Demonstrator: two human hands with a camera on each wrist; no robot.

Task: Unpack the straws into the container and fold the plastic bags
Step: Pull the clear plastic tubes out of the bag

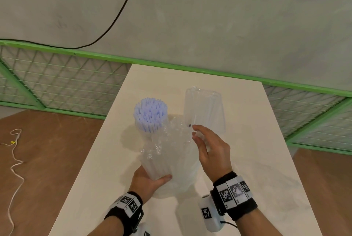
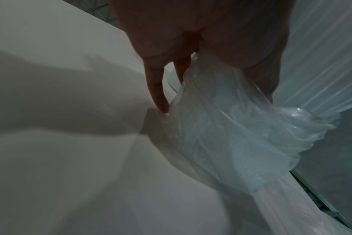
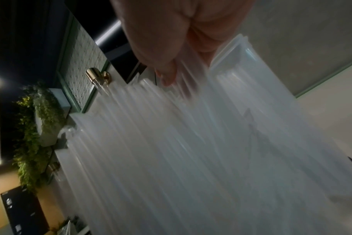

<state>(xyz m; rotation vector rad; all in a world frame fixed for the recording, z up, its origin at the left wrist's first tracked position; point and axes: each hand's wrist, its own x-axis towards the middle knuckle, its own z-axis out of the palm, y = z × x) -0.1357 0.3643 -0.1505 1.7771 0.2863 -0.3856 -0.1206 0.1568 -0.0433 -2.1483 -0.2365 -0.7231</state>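
Note:
My left hand grips the lower end of a crinkled clear plastic bag with clear straws in it, tilted up off the white table. In the left wrist view the fingers curl round the bag. My right hand is at the bag's open top and pinches a few clear straws between thumb and fingers. Just behind it stands a clear container holding clear straws. Left of that, a round holder is full of blue-white straws.
A green wire fence runs behind the table along a grey wall. A black cable hangs down the wall. A white cord lies on the brown floor to the left. The table's left and right edges are close to my arms.

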